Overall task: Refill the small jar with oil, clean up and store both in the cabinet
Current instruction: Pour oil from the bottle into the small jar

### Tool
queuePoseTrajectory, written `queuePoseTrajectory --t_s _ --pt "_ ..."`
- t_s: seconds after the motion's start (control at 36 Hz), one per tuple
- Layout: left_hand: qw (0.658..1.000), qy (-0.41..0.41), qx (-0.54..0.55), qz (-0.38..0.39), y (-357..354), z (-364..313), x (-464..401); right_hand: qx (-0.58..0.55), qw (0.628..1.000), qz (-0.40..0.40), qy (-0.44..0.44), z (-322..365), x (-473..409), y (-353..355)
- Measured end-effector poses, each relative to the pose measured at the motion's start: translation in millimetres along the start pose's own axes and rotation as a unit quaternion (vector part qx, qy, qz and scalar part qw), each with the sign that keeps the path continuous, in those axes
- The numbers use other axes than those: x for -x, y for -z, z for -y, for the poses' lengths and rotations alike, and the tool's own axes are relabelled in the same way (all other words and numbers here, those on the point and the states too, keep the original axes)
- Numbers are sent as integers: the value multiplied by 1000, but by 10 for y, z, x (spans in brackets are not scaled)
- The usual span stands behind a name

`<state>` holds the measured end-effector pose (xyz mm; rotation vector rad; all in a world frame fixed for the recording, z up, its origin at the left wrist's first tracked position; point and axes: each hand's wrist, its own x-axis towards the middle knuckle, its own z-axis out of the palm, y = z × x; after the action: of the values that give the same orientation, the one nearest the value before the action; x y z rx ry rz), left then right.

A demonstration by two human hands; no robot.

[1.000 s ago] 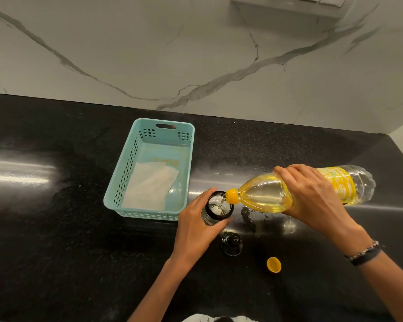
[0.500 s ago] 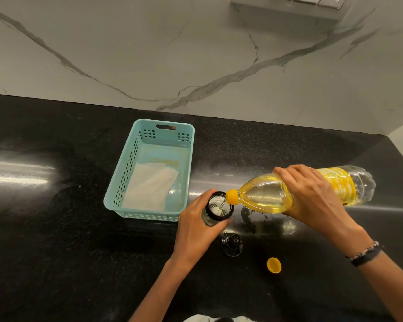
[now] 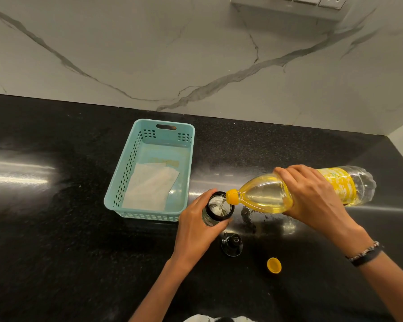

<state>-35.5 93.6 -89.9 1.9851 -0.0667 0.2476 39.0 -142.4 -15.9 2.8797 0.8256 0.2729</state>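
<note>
Pouring is under way: the right hand (image 3: 312, 196) is gripping the oil bottle (image 3: 289, 194) around its middle, fingers closed over the top of it, and is tipping it almost flat so that its yellow neck is sitting at the rim of the small jar (image 3: 218, 209). A thin stream of oil is running into the open jar mouth. The left hand (image 3: 197, 226) is wrapping its fingers around the jar's side and steadying it upright on the black worktop (image 3: 56, 252), just beside the near right corner of the teal basket (image 3: 149, 168) (a folded white paper towel (image 3: 149, 189) is lying inside). The jar's black lid (image 3: 231, 245) is resting on the worktop just in front of the jar, and the yellow bottle cap (image 3: 274, 265) is lying a little further right of it.
</note>
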Motion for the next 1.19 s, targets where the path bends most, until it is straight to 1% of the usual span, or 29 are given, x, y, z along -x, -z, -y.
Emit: queuePoseTrajectory --t_s 0.58,1.19 --pt "1000 -1 -1 -2 11 -19 -4 2 1000 -3 0 -1 -8 -10" --pt "1000 24 -18 4 1 9 8 3 1000 2 -2 0 16 -12"
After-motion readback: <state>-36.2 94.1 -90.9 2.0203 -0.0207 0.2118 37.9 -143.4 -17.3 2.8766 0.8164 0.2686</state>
